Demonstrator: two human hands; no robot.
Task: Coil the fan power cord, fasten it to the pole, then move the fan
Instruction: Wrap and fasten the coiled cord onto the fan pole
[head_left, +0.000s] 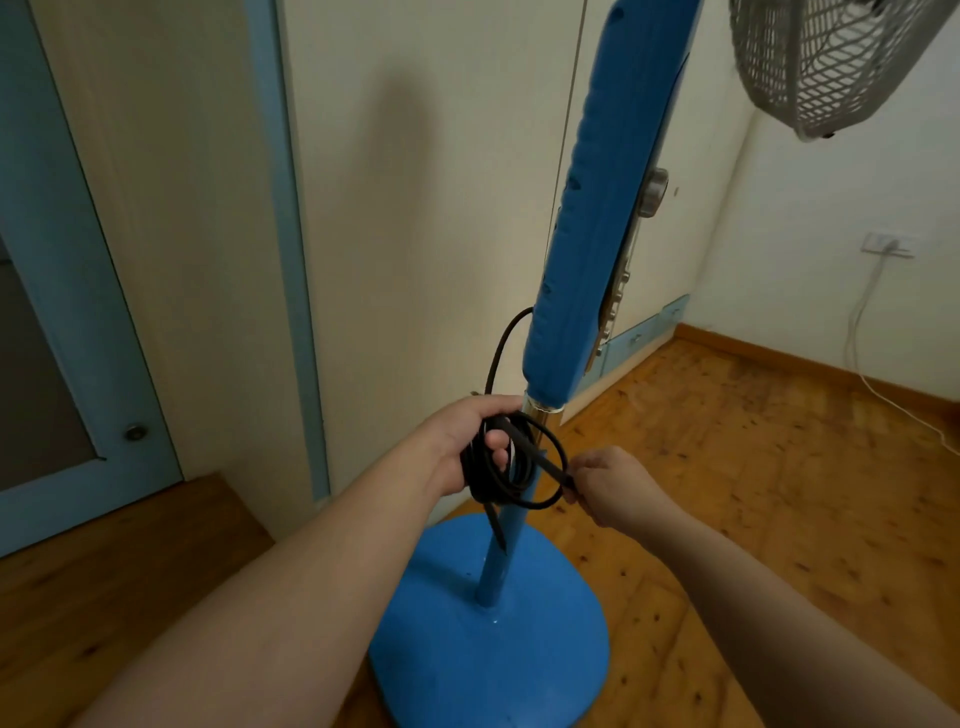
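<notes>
- Power cord (498, 493): black, gathered into several loops at the upper part of the pole, just under the wide blue control column. One length rises from the loops up to the column's lower end. Coiling looks done.
- Dark strand (550, 462): runs from the loops right to the right hand. Another end hangs down along the pole. Whether it is a tie or the cord's own tail, I cannot tell.
- Left hand (467, 441): fingers curled round the loops, holding them against the pole.
- Right hand (608, 483): fingertips pinched together on the strand's end, just right of the loops.
- Pole (493, 577): blue, upright, standing in the base.
- Fastening: judged in progress, no finished wrap or knot visible.
- Moving the fan: judged not yet begun.
- Base (467, 665): blue, flat on the wooden floor (753, 493), near.
- Control column (597, 234): blue, knobs on its right side.
- Fan grille (831, 62): grey, top right.
- Wall socket (885, 244): far right, with a white cable (857, 322) hanging to the floor.
- Door (52, 338): blue-framed, far left.
</notes>
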